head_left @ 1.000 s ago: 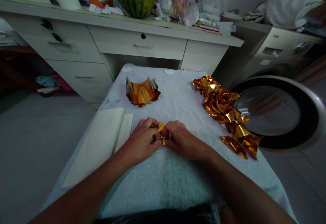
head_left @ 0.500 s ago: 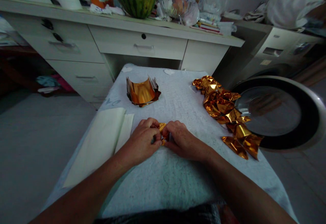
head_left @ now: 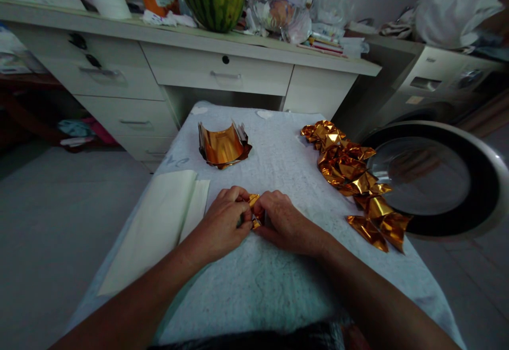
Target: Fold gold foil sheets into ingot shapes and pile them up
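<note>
Between my two hands is a small piece of gold foil paper (head_left: 257, 217), mostly covered by the fingers. My left hand (head_left: 228, 216) pinches its left side, and my right hand (head_left: 283, 220) grips its right side with the fingers curled in. Beyond the hands a curved stack of gold foil sheets (head_left: 222, 147) stands on the cloth. A row of folded gold foil pieces (head_left: 345, 167) lies along the right side. To the left of my left hand rests a folded sheet of off-white paper (head_left: 155, 222).
A pale cloth (head_left: 274, 143) covers the table under everything. Behind it is a white desk with drawers (head_left: 222, 74), with a cut watermelon (head_left: 214, 0) and bags on top. At right, the round door of a washing machine (head_left: 483, 180) hangs open beside the table.
The hands stay in nearly the same place, still closed on the gold foil paper. The whole view has shifted slightly downward in the picture.
</note>
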### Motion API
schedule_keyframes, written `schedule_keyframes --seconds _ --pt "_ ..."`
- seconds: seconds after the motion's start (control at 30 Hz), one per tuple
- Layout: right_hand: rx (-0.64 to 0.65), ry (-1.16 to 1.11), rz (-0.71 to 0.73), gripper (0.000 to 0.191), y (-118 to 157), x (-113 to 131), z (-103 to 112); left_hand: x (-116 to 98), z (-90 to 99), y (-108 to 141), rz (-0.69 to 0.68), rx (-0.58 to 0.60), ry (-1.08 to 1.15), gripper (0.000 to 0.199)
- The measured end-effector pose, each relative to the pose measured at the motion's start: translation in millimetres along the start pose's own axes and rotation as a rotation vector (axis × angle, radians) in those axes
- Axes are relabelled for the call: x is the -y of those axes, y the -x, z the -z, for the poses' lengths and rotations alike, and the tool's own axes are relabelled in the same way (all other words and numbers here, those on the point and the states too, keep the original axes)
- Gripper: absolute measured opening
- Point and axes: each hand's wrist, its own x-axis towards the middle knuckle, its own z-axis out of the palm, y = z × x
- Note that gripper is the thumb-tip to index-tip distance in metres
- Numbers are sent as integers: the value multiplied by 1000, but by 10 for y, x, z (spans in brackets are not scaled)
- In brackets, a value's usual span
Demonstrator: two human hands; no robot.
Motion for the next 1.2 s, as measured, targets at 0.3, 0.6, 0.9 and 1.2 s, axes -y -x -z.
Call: schedule_keyframes --seconds 0.3,0.6,0.9,1.2 --pt "-18 14 -4 13 -5 -4 -41 -15 -5 -8 7 -3 -11 14" --pt "-32 31 -44 11 -14 26 -69 23 -30 6 -11 -12 -19 13" --pt "-40 39 -43 8 -10 41 -81 -20 15 -1 -2 13 -20 13" --pt "-44 86 -84 6 -17 66 -123 9 27 3 -3 40 11 13"
